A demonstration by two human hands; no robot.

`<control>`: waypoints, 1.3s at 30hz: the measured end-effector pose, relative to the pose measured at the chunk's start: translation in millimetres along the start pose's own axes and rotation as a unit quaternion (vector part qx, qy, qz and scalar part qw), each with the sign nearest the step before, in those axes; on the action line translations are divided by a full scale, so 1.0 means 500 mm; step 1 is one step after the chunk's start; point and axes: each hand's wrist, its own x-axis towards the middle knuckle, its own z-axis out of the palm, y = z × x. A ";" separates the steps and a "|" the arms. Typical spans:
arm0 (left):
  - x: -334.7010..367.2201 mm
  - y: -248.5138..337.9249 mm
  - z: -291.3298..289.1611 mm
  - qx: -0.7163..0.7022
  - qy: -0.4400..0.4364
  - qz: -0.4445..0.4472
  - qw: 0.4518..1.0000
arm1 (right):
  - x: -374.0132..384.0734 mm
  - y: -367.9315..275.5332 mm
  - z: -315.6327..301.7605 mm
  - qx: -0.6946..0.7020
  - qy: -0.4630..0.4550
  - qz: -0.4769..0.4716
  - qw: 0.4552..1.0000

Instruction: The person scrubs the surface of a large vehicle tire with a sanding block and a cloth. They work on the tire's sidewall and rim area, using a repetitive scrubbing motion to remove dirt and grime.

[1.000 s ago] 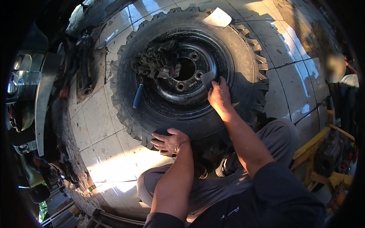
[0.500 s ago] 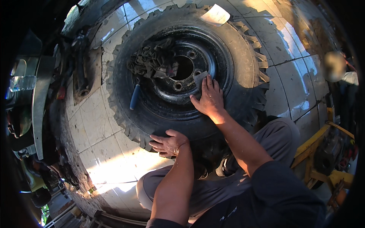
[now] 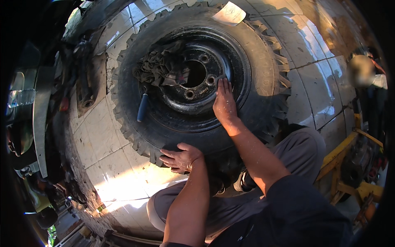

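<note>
Right hand (image 3: pixel 224 103) flat on rim (image 3: pixel 230 72) at frame centre, fingers open, gripping nothing; left hand (image 3: pixel 181 158) braces tyre (image 3: pixel 263 53) tread, loose. Working rim edge; needs steady tyre.

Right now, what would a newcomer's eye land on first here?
The big knobby tyre lying flat on the tiled floor fills the middle, with its dark steel rim facing up. A crumpled dark rag lies on the rim's left, with a blue-handled tool beside it. The right hand presses on the rim's right side; the left hand rests on the near tread.
</note>
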 end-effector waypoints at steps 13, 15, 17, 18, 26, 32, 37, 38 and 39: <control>0.002 -0.007 0.004 0.022 0.007 0.008 1.000 | -0.006 -0.024 0.044 -0.010 0.036 0.065 0.997; 0.002 -0.005 0.002 0.014 0.009 0.007 1.000 | 0.041 -0.011 0.035 0.001 0.032 0.068 0.997; -0.003 -0.006 0.005 -0.004 0.006 0.013 1.000 | 0.087 -0.005 0.007 0.036 0.035 0.092 0.994; -0.002 -0.006 0.007 -0.006 0.008 0.014 1.000 | 0.093 -0.005 0.006 0.047 0.034 0.109 0.992; -0.004 -0.015 0.004 0.011 0.007 0.013 1.000 | 0.103 0.022 0.017 0.048 0.081 0.088 0.992; 0.009 -0.010 0.003 0.022 0.022 0.002 1.000 | 0.030 -0.019 0.034 0.045 0.006 0.115 0.992; -0.005 0.013 -0.011 0.003 -0.005 0.002 1.000 | 0.099 0.011 0.001 0.071 0.003 0.152 0.986; 0.001 0.001 -0.002 0.008 0.007 0.002 1.000 | 0.055 -0.011 0.012 0.059 -0.003 0.148 0.987; 0.004 -0.006 0.002 0.014 0.018 0.004 1.000 | 0.021 -0.021 0.021 0.046 -0.007 0.145 0.988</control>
